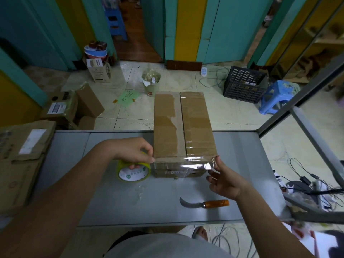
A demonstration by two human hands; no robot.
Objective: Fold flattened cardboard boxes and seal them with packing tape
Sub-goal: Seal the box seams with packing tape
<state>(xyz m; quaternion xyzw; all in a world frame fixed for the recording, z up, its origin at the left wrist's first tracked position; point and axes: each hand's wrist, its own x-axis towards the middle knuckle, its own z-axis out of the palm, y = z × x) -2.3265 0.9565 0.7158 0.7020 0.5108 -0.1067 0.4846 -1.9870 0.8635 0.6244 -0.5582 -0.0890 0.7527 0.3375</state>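
While you lean over the grey table [111, 202], the closest thing to you is a curved knife [204, 203] with a wooden handle, lying flat on the tabletop, apart from everything else. Just past it, your left hand [134, 150] is curled round the yellow tape roll [133, 172], a fingertip showing through the core, right beside the near left corner of the cardboard box [184, 127]. Your right hand [223, 180] is at the near right corner, thumb and forefinger pinching the loose end of the clear tape [186, 163], other fingers loosely spread. That strip runs along the box's near top edge from one hand to the other. The box lies flat on the table with its flaps closed and the seam running away from you, and its far end sticks out past the table's back edge. Further off on the tiled floor you've got opened cartons [63, 108] on the left, plus a black crate [242, 84] and a blue stool [275, 97] on the right.
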